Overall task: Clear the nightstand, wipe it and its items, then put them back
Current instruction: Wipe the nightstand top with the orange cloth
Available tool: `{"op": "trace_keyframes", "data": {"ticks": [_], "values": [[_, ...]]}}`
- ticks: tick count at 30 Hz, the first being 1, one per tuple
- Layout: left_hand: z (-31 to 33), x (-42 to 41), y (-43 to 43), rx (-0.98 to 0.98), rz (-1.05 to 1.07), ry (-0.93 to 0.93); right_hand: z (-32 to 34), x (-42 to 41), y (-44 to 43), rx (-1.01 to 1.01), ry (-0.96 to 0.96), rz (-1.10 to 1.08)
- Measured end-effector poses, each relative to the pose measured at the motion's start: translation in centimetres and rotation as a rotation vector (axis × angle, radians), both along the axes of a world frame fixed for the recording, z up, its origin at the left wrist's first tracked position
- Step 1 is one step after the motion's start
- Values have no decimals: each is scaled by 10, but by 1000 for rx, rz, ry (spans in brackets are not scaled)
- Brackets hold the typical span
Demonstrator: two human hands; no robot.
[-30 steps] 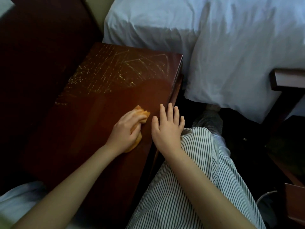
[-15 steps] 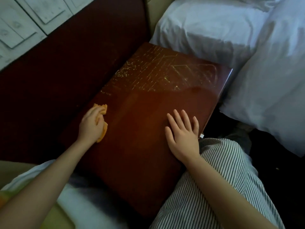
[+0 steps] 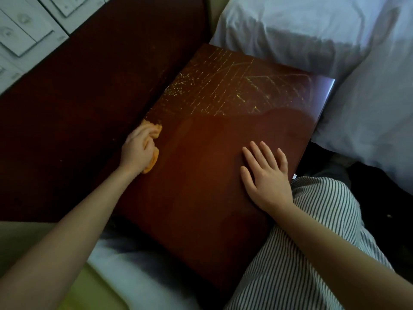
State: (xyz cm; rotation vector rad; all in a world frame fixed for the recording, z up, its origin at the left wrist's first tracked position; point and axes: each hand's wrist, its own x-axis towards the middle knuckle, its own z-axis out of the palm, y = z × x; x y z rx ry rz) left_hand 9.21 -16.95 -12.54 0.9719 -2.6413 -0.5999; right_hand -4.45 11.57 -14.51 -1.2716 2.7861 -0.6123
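The nightstand point(image 3: 212, 175) has a bare, dark red wooden top with pale scratch marks across its far half. My left hand point(image 3: 137, 151) grips a bunched orange cloth point(image 3: 154, 161) and presses it on the top's left edge, beside the dark wooden panel. My right hand point(image 3: 266, 175) lies flat on the top near its right edge, fingers straight and spread. No items stand on the nightstand.
A dark wooden panel point(image 3: 85, 121) runs along the nightstand's left side, with white wall switches point(image 3: 24, 25) above it. White bedding point(image 3: 324, 34) lies behind and to the right. My striped trouser leg point(image 3: 312, 220) touches the front right corner. More white bedding point(image 3: 134, 271) lies lower left.
My left hand has slid the cloth from the top's right side over to its left edge, then a little farther back along it. My right hand moved onto the top.
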Motion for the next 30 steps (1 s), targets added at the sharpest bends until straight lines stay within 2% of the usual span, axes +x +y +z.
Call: {"op": "trace_keyframes", "data": {"ticks": [4, 9, 12, 16, 19, 22, 25, 30], "values": [[4, 28, 2, -12, -48, 37, 0, 1, -1, -29, 7, -28], [2, -3, -15, -18, 180, 63, -1, 1, -2, -15, 25, -31], [3, -32, -21, -4, 228, 79, 0, 1, -3, -31, -1, -56], [2, -39, -16, -2, 107, 62, 0, -1, -2, -36, -28, -64], [-2, -13, -4, -2, -114, 43, 0, -1, -2, -34, -24, -62], [-2, 18, 1, -1, -207, 42, -1, -1, -2, -35, -16, -63], [2, 19, -4, -32, -62, 50, -2, -1, -3, -38, -12, -67], [3, -34, -4, -42, 280, 66, -2, -2, -2, -60, -17, -74]]}}
